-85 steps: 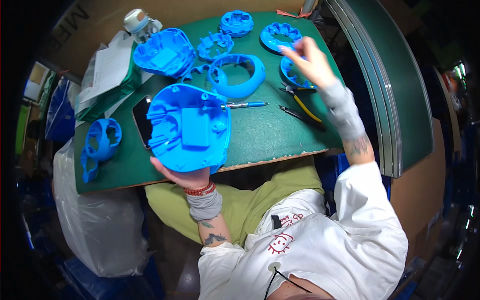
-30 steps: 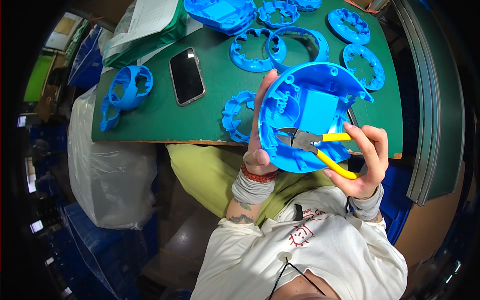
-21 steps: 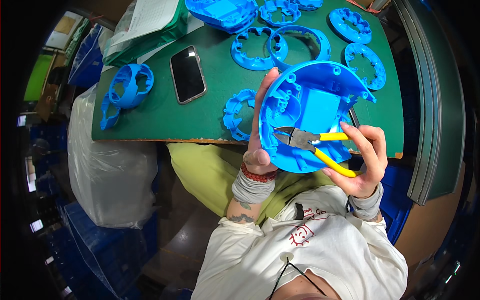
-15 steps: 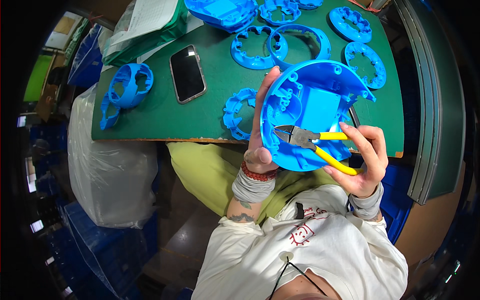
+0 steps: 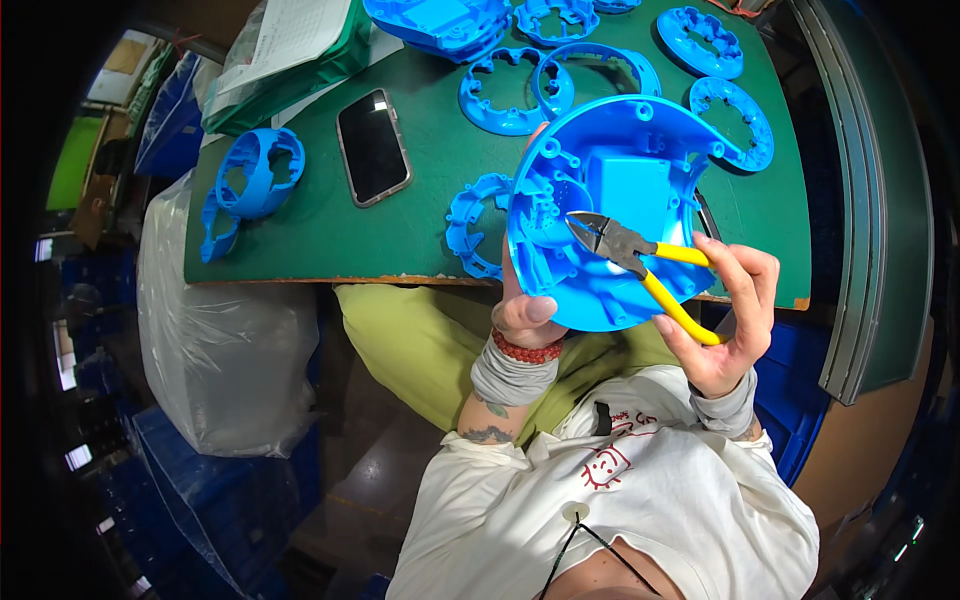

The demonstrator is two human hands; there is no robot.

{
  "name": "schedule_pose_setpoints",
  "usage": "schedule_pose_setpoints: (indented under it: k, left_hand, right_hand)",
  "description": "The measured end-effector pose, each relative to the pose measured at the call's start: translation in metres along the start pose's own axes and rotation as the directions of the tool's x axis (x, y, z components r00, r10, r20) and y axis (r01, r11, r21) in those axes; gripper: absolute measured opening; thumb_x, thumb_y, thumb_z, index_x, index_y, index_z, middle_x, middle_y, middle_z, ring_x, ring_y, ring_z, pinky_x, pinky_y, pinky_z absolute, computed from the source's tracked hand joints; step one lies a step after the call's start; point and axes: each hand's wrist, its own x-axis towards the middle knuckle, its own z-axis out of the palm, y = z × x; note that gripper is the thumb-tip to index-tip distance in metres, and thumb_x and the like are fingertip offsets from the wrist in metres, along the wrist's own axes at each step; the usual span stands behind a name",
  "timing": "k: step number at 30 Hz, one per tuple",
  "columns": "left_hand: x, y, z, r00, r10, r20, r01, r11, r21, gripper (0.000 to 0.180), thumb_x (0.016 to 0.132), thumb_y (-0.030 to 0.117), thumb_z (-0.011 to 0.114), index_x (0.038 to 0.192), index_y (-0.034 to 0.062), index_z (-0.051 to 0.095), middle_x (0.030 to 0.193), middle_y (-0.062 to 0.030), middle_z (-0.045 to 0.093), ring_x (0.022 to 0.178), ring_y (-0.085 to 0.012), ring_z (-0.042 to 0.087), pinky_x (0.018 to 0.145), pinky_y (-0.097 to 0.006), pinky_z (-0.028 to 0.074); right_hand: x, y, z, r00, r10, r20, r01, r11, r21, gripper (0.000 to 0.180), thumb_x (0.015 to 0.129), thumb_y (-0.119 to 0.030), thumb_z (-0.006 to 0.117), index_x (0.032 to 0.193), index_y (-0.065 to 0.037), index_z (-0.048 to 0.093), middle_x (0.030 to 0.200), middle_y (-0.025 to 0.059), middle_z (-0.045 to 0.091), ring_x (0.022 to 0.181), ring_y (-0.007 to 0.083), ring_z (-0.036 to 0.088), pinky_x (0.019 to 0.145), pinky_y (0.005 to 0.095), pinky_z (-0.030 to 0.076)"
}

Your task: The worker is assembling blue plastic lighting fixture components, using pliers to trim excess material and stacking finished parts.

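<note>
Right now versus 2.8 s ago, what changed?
The right hand has come from near the blue rings and taken the yellow-handled cutters off the table. The blue shell has moved rightward, uncovering the phone. Unchanged: the left hand holding the shell; the phone lying on the table.

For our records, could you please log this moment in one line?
left hand: holds curved blue plastic shell | right hand: holds yellow-handled metal pliers, jaws over shell | black phone: on green table
</note>
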Motion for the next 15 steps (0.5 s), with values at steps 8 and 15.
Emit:
schedule_pose_setpoints:
  k: [8, 15]
  left_hand:
    - [0.0012, -0.0006, 0.0053, 0.999, 0.003, -0.049, -0.001, 0.999, 0.042, 0.119, 0.049, 0.021, 0.083, 0.141, 0.0016, 0.009, 0.139, -0.0153, 0.026, 0.125, -0.0290, 0.033, 0.102, -0.041, 0.032]
    - [-0.0012, -0.0051, 0.0011, 0.997, 0.061, -0.051, -0.055, 0.994, 0.096, 0.122, 0.050, 0.024, 0.085, 0.140, 0.0020, 0.007, 0.136, -0.0160, 0.028, 0.124, -0.0302, 0.035, 0.099, -0.043, 0.038]
  right_hand:
    - [-0.0029, -0.0057, 0.0074, 0.996, 0.053, -0.075, -0.051, 0.998, 0.024, 0.059, 0.054, -0.029, 0.078, 0.106, -0.003, 0.062, 0.094, 0.0089, 0.045, 0.089, 0.0215, 0.039, 0.077, 0.0307, 0.037]
    - [-0.0044, -0.0098, 0.0081, 0.998, 0.057, -0.028, -0.057, 0.998, 0.009, 0.059, 0.054, -0.030, 0.079, 0.105, -0.004, 0.063, 0.094, 0.0086, 0.044, 0.087, 0.0213, 0.039, 0.076, 0.0304, 0.036]
